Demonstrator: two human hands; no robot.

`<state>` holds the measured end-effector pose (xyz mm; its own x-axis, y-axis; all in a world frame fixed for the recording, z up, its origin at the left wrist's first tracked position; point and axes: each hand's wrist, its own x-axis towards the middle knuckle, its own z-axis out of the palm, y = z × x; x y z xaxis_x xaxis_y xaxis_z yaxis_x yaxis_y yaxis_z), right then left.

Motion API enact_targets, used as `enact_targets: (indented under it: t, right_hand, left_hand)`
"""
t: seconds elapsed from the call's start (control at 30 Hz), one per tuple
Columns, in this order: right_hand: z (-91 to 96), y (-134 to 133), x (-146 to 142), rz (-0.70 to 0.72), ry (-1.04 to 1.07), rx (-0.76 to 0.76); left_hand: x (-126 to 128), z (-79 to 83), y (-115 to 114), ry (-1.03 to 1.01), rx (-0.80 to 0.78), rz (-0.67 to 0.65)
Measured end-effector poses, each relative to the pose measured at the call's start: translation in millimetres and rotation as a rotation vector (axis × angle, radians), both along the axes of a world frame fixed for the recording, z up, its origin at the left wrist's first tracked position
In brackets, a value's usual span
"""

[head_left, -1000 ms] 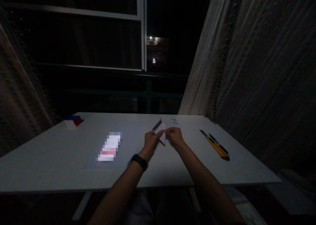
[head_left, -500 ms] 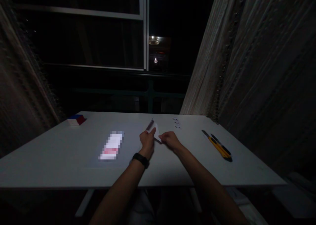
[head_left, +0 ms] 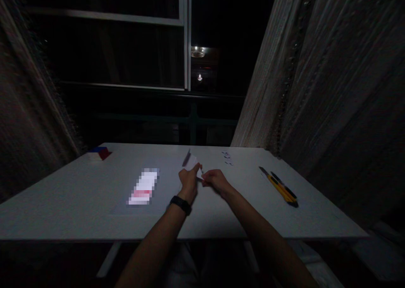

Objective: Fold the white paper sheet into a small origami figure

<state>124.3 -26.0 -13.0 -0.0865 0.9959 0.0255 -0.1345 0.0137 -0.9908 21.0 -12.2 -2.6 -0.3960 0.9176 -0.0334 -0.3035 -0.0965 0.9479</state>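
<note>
A folded piece of white paper (head_left: 190, 161) is held just above the middle of the table, one flap standing up at its far left end. My left hand (head_left: 189, 180), with a dark band on the wrist, is closed on it, thumb on top. The fingers of my right hand (head_left: 216, 181) pinch the paper's near right corner. Parts of the paper are hidden behind my fingers.
On the white table (head_left: 79, 208) a lit phone (head_left: 144, 187) lies left of my hands. A cube-like block (head_left: 98, 153) sits far left. Small dark-marked pieces (head_left: 227, 157) lie beyond my right hand. A yellow utility knife (head_left: 281, 189) lies at right beside a slim dark tool (head_left: 284, 184).
The paper has turned and shifted slightly left, its raised flap now more upright. My right hand has moved a little left, closer to my left hand.
</note>
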Motion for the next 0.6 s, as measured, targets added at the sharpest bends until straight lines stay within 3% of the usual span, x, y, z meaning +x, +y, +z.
enact_targets:
  t: [0.1,0.23,0.4,0.6]
  right_hand:
    - [1.2,-1.0,2.4,0.053,-0.013,-0.007]
    - [3.2,1.7,12.7,0.126,-0.097,-0.006]
    - [6.8,10.8,28.0,-0.133,-0.016,0.052]
    - [6.3,14.6,37.8,-0.135,0.145,0.086]
  left_hand:
    - [-2.0,3.8,0.4,-0.04,-0.013,0.05]
    - [-2.9,4.6,2.0,-0.132,0.054,0.008]
    - [2.1,-1.3,2.6,-0.143,0.08,-0.246]
    - [13.7,-9.2,-2.4,0.019,0.069,-0.566]
